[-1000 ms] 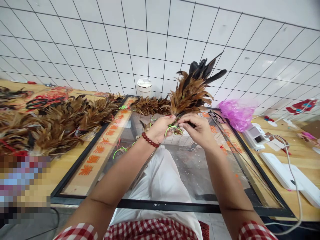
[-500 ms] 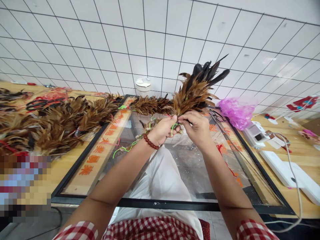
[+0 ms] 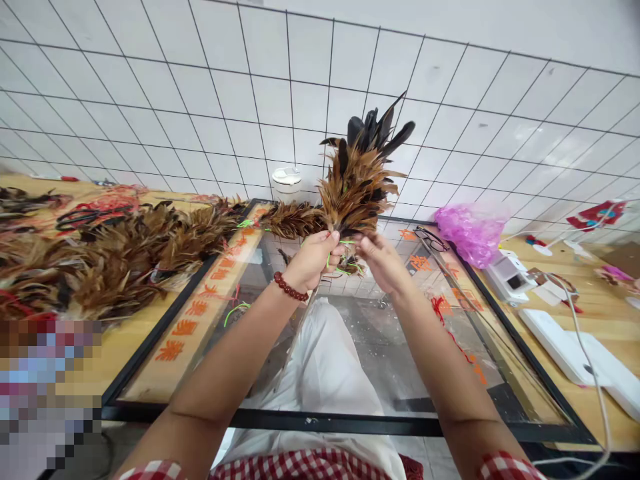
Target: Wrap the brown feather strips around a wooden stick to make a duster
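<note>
My left hand, with a dark red bead bracelet at the wrist, is closed around the base of a feather duster. Its brown feathers fan upward and end in long black ones. A thin stick runs down below my fist. Bright green string loops at my left fingers. Close beside the feather base is my right hand, its fingers drawn together; what they pinch is too small to make out. Loose feather bits and green string show between the hands.
A black-framed glass panel with orange lettering lies under my arms. Brown feather bundles cover the left side. At the back stands a white-lidded cup. On the right are glasses, a pink plastic bag and a white power strip.
The feather duster and both hands have shifted left in the view, and the duster stands more upright. My right hand has turned slightly, its fingers less tightly bent.
</note>
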Tool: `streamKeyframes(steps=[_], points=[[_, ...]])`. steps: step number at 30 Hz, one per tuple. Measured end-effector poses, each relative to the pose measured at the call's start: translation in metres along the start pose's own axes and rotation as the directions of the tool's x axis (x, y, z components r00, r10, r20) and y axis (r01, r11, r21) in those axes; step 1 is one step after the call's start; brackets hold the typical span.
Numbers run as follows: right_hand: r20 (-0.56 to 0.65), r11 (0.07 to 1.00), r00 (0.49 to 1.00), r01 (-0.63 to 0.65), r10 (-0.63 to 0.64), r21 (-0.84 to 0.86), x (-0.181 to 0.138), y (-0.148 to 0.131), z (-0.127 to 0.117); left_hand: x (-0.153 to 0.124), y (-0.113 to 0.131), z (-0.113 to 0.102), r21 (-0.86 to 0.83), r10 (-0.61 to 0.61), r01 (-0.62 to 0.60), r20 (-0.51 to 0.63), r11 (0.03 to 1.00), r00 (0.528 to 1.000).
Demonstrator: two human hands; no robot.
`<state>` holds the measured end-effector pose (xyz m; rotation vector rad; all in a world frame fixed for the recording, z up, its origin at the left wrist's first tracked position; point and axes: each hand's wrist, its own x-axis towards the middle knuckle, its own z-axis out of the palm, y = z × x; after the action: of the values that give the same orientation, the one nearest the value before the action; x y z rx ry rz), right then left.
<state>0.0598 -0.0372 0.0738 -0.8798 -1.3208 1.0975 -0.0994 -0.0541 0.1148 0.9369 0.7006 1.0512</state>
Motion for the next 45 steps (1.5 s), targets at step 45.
streamKeyframes(steps=[45], points=[[0.367,-0.200,0.892,0.322,-0.265,-0.925,-0.046,-0.073,0.002,-0.023,-0.057,0.032,0.964,0.235,-0.219,0.250,-0.151,0.939]])
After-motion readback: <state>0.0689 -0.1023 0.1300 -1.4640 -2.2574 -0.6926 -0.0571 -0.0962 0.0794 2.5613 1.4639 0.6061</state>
